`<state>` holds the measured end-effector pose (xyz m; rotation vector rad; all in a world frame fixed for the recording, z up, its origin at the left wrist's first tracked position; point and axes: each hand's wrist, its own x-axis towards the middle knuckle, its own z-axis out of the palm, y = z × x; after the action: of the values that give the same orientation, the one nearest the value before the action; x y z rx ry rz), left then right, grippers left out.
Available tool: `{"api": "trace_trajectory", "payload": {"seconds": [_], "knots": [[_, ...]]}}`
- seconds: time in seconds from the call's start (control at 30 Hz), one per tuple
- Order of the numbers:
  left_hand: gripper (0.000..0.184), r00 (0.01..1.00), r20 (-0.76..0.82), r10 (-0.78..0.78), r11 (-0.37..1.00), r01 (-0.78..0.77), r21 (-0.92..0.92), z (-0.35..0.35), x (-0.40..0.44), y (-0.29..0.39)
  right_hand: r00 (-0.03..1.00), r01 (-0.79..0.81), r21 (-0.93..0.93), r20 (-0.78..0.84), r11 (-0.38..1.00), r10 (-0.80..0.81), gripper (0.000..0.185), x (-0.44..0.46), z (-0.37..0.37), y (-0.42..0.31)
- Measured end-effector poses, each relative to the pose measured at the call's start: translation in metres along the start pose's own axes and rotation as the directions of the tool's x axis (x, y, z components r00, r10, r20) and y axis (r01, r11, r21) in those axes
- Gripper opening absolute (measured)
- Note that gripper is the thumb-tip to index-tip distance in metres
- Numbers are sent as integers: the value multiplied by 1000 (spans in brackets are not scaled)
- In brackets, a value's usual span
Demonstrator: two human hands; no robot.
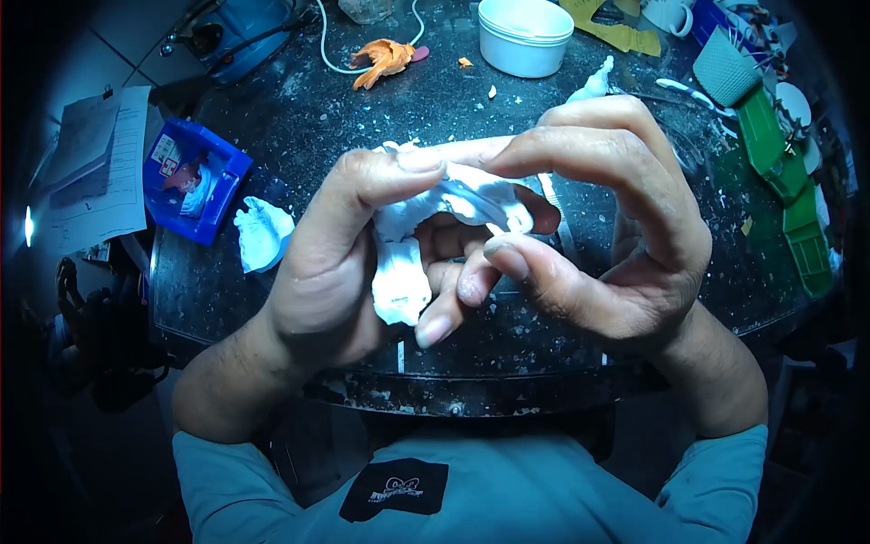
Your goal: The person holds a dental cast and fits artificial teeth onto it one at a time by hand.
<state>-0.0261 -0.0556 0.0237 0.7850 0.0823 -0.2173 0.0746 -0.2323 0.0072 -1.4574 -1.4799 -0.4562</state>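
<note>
An irregular white plaster-like piece (pixel 401 281) is held up over the near part of the dark table. My left hand (pixel 340 245) is closed round it, with the thumb on its upper edge and other fingers behind and below it. My right hand (pixel 607 213) curves in from the right; its fingertips meet the top of the piece and its thumb touches the lower right end. Overexposure hides fine detail of the white surface. Another white piece (pixel 263 234) lies on the table, left of my left hand.
The dark table (pixel 272 313) bears a blue bin (pixel 196 181) and papers (pixel 100 172) at left. A white tub (pixel 526 41), orange material (pixel 384 62) and cable stand behind. Green trays (pixel 787 181), a mesh cup (pixel 728 65) and toothbrush (pixel 693 93) are at right.
</note>
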Motion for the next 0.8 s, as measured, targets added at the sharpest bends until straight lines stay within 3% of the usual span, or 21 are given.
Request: {"api": "trace_trajectory", "payload": {"seconds": [0.13,0.23,0.37,0.5,0.7,0.77,0.8], "knots": [[60,997,-56,-59,993,53,-106,2,4,2,997,-64,24,48,998,62,39,-2,0,4],[61,999,5,-49,998,50,-43,-6,3,1,993,-92,29,72,995,90,39,-2,0,7],[61,990,-122,-70,996,63,-58,6,4,1,988,-117,22,106,993,114,37,-2,0,6],[57,992,-120,-48,998,45,-34,5,5,-2,977,-215,176,45,961,210,33,-6,6,6],[53,989,-113,-96,995,96,-3,5,6,-7,842,-498,541,115,678,527,24,-9,9,5],[52,992,-87,-93,996,94,8,2,7,-10,760,-641,376,190,670,621,23,-3,3,-3],[52,992,-84,-92,995,94,17,2,7,-10,756,-641,404,183,653,628,22,-4,3,-3]]}}
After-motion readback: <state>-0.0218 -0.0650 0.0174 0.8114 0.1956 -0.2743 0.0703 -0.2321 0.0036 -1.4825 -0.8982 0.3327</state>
